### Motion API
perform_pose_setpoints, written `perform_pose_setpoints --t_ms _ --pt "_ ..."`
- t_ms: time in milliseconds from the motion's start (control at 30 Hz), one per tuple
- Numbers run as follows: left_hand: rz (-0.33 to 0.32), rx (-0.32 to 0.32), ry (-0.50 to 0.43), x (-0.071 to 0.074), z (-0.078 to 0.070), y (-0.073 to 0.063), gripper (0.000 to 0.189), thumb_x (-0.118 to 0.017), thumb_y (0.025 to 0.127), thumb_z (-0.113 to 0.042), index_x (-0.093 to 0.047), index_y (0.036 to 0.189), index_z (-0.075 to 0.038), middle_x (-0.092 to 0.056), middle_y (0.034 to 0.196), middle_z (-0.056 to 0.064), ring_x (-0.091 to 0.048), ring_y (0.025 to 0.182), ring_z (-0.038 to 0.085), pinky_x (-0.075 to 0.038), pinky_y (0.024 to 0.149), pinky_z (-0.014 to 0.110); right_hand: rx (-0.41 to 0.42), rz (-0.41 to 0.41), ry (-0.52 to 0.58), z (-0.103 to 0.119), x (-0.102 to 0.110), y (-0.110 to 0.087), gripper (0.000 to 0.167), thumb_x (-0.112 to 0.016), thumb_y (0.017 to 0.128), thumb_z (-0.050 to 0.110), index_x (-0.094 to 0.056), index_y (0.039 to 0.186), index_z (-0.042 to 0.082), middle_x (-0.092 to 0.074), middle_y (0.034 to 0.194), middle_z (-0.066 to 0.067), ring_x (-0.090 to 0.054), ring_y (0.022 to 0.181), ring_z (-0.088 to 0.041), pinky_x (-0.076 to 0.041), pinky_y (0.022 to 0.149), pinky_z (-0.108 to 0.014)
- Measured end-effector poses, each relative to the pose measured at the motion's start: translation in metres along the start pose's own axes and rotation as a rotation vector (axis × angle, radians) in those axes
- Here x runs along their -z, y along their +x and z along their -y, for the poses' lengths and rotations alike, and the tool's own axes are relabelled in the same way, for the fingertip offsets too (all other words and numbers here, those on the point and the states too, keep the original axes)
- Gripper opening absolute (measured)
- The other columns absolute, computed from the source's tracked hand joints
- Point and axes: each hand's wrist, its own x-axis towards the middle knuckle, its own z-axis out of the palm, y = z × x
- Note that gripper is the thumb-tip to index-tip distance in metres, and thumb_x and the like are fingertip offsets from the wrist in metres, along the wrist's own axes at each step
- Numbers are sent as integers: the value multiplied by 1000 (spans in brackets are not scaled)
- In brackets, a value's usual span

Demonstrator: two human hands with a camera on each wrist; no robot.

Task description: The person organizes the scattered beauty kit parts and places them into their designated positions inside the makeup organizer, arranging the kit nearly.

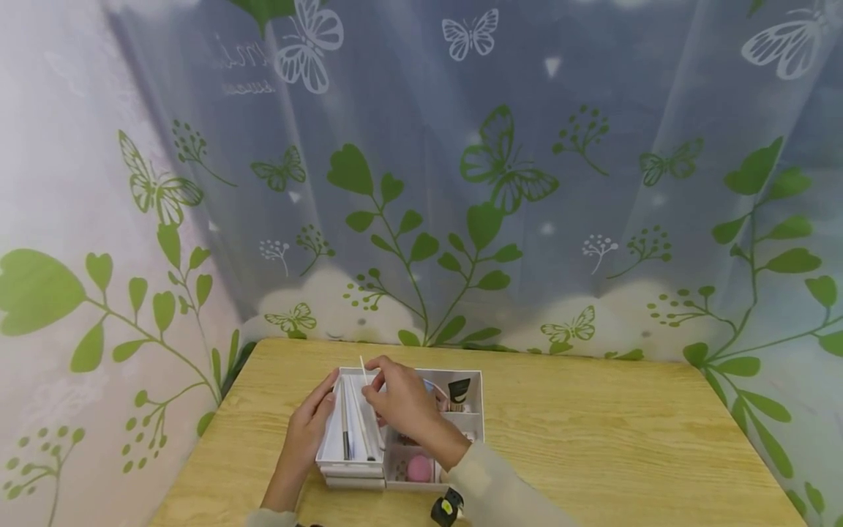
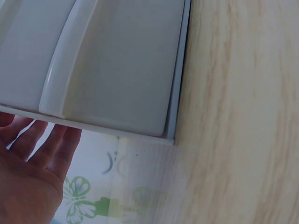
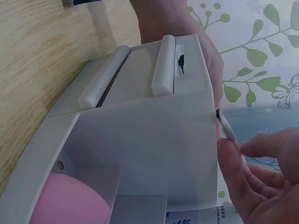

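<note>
A white organizer (image 1: 483, 432) stands on the wooden table, with stacked drawers on its left and open compartments on its right. My left hand (image 1: 308, 421) rests along the outer left side; in the left wrist view its fingers (image 2: 58, 149) lie nearly straight against the box. Over the long top tray (image 1: 331, 452), my right hand (image 1: 403, 399) pinches a slender white-handled brush (image 3: 227, 129) between thumb and fingers. Its dark tip points toward the drawer front in the right wrist view. Several thin brushes or pens (image 1: 345, 428) lie lengthwise in that tray.
A round pink sponge (image 1: 418, 468) sits in the front compartment. A black-capped tube (image 1: 459, 391) stands in the back right one. Drawer fronts with rounded handles (image 3: 163, 65) face the near side. A printed curtain (image 1: 421, 183) hangs behind the table (image 1: 593, 424).
</note>
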Motion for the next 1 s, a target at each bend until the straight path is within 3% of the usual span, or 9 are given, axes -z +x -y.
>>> perform_pose_setpoints --t_ms 367,767,1000 --pt "5 -4 4 0 0 0 45 -49 118 -21 -54 162 -14 -51 169 7 -42 158 24 -29 110 -1 17 1 -113 4 1 -3 33 -75 103 17 -71 135 10 -70 90 4 -57 43 -2 -49 45 -22" --pt "9 1 -18 0 -3 -1 45 -49 118 -19 -54 162 -12 -49 169 8 -40 159 25 -29 111 -1 63 6 -114 4 6 -6 20 -74 104 17 -75 123 13 -73 94 4 -58 44 1 -51 46 -21" --pt "14 20 -24 0 -2 -1 46 -49 118 -22 -52 163 -15 -48 171 6 -39 160 25 -30 112 0 108 -25 -92 0 21 -9 19 -75 103 15 -77 120 9 -74 94 1 -54 52 0 -48 55 -20"
